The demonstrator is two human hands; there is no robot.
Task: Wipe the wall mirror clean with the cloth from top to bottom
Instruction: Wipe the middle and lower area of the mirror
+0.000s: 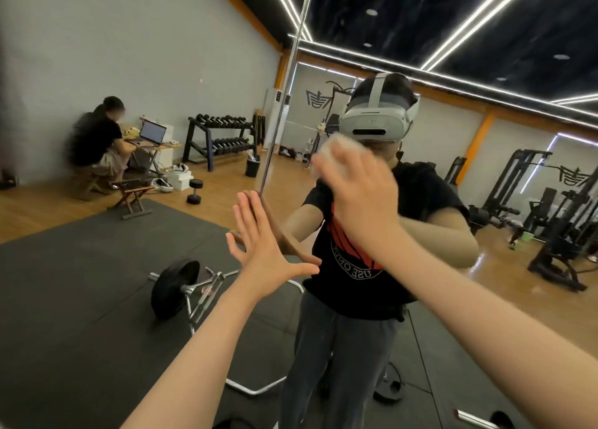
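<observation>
From the head camera, the wall mirror (453, 176) fills the right side of the view, its metal edge strip (278, 111) running up at a slant from just above the left hand (259, 247). That hand is flat against the glass near this edge, fingers straight and spread, thumb stretched out to the right, holding nothing. The right hand (359, 189) is raised higher and further right, blurred; its fingers curl over a white cloth (335, 152), which shows as a pale bunch above the knuckles and lies against the mirror at about the height of the reflected headset (375, 123). Whether the whole cloth touches the glass cannot be told through the blur. The mirror shows the person in a black T-shirt (365, 267) with a red and white print and grey trousers, plus gym machines (563, 221) on a wooden floor and light strips on a dark ceiling. Left of the mirror, a barbell (176, 288) with 1 black plate lies on a dark floor mat (81, 283). Further back a single dumbbell (194, 191) rests on the wood near a small folding stool (134, 199), and a dumbbell rack (220, 140) with 2 tiers stands by the grey wall. A seated person (97, 144) faces an open laptop (152, 132) on a small table.
</observation>
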